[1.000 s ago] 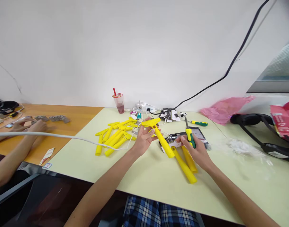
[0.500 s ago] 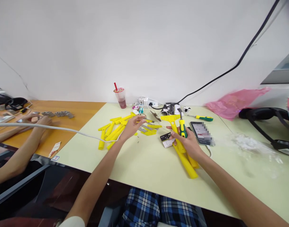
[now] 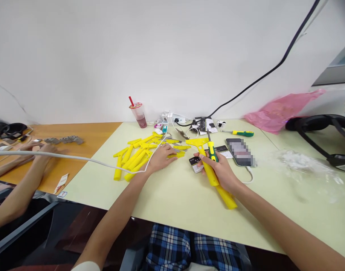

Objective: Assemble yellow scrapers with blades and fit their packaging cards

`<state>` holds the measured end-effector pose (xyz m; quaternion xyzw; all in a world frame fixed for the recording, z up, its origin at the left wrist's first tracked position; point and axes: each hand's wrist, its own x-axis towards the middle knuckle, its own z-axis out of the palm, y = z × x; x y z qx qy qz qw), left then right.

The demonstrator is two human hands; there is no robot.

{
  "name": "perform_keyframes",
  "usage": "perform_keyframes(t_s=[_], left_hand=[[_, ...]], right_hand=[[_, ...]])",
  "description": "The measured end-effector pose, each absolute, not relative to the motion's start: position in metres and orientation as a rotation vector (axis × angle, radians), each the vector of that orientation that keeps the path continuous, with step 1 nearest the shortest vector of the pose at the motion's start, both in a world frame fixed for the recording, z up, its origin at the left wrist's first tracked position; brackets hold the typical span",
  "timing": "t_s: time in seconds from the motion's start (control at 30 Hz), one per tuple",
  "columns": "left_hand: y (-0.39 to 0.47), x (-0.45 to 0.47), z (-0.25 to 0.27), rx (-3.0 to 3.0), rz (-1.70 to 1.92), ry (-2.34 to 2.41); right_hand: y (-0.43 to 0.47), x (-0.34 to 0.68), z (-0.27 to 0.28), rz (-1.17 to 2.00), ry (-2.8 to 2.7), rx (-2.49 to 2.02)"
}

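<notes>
My right hand is closed around a yellow T-shaped scraper handle and a green-and-yellow screwdriver, whose shaft points up and away. Another yellow handle lies beneath that hand on the table. My left hand rests low on the table, its bent fingers and thumb at the flat yellow plates and grey blades; what its fingertips pinch, if anything, is hidden. Left of it several yellow T-shaped handles lie in a pile. A black-and-white card sits beside my right hand.
A cup with a red straw stands near the wall by a power strip. A phone, a second screwdriver, a pink bag and clear plastic lie right. A white cable crosses leftward, near another person's arms.
My left hand has come down from above the flat pieces onto them. My right hand still grips the handle and screwdriver, shifted slightly. The view has turned a little.
</notes>
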<state>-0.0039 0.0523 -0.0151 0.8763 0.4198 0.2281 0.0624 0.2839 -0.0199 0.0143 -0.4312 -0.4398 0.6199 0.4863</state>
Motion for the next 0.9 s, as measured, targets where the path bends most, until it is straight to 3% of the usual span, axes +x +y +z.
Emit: perform_keyframes(t_s=[0.23, 0.57, 0.9], left_hand=[[0.045, -0.001, -0.02, 2.938, 0.56, 1.209], [0.035, 0.007, -0.012, 2.617, 0.85, 1.219], [0.023, 0.018, 0.006, 1.55, 1.557, 1.229]], right_hand=[[-0.03, 0.276, 0.02, 1.58, -1.076, -1.075], [-0.036, 0.271, 0.022, 1.629, -1.092, -1.123], [-0.035, 0.27, 0.014, 1.643, -1.05, -1.1]])
